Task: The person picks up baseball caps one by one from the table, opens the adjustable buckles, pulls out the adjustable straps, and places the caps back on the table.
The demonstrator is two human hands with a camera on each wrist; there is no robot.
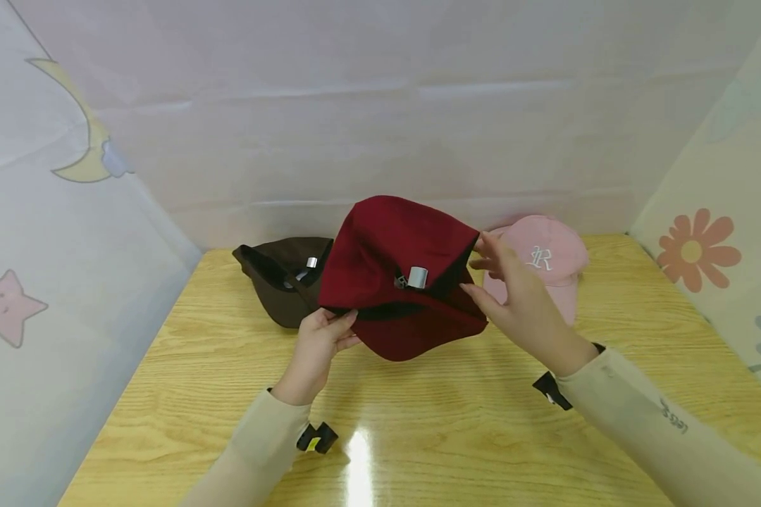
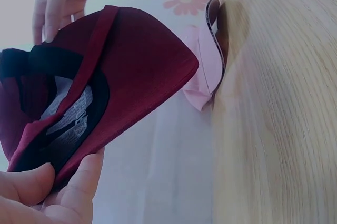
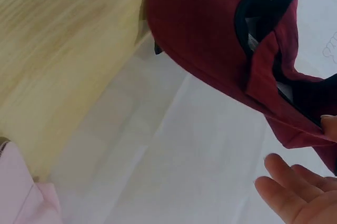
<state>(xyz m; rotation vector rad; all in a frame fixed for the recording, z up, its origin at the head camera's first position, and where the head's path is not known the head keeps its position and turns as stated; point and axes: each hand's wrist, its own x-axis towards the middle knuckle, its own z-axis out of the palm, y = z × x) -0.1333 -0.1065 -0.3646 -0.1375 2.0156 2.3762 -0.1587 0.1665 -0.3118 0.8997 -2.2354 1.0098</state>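
A dark red baseball cap (image 1: 399, 246) is held up above the table, its dark-lined opening and silver strap buckle (image 1: 418, 277) facing me. My left hand (image 1: 323, 338) grips its edge at the lower left, thumb inside the opening in the left wrist view, fingers (image 2: 79, 187) beneath the brim side. At the cap's right edge is my right hand (image 1: 514, 296), thumb and fingers spread apart. In the right wrist view its thumb (image 3: 329, 128) is right at the cap's edge, while its loosely extended fingers (image 3: 295, 182) stand away from the fabric.
A dark brown cap (image 1: 285, 299) lies opening-up at the back left of the wooden table (image 1: 431, 436). Behind my right hand sits a pink cap (image 1: 545, 243) with white lettering. Pale printed cloth walls (image 1: 380, 127) enclose the table at the back and sides.
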